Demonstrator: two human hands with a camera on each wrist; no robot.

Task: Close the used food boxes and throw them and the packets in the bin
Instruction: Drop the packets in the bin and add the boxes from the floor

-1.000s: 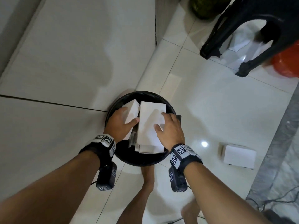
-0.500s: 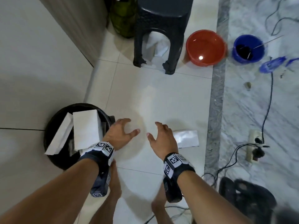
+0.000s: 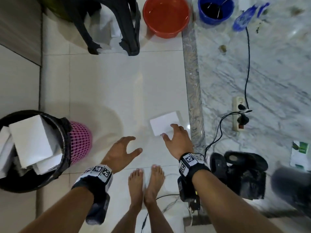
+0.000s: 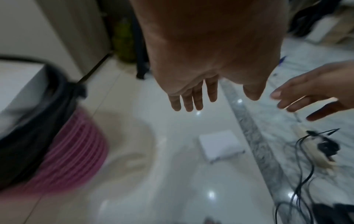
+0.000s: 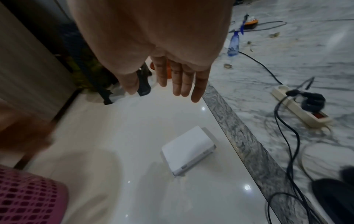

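- Now the bin [image 3: 62, 148], packed with white boxes [image 3: 32, 140] a second ago while both hands were pressed on them, is left behind at 9 o'clock.
- Both hands are seen released and empty: the left hand [image 3: 120, 153] is spread near 6 o'clock, and the right hand [image 3: 178, 142] is stretched, fingers straight, above the last box [image 3: 164, 124].
- That box, shut as far as can be told, is found lying flat on the floor [image 3: 109, 91] at about 1 o'clock from the feet [image 3: 145, 184], just beside the grey strip [image 3: 193, 91].
- Contact is not yet made; the wrist views show clear air beneath the palm.
- Judged from this, the earlier boxes are binned and one pick-up is left; no packets can be made out.
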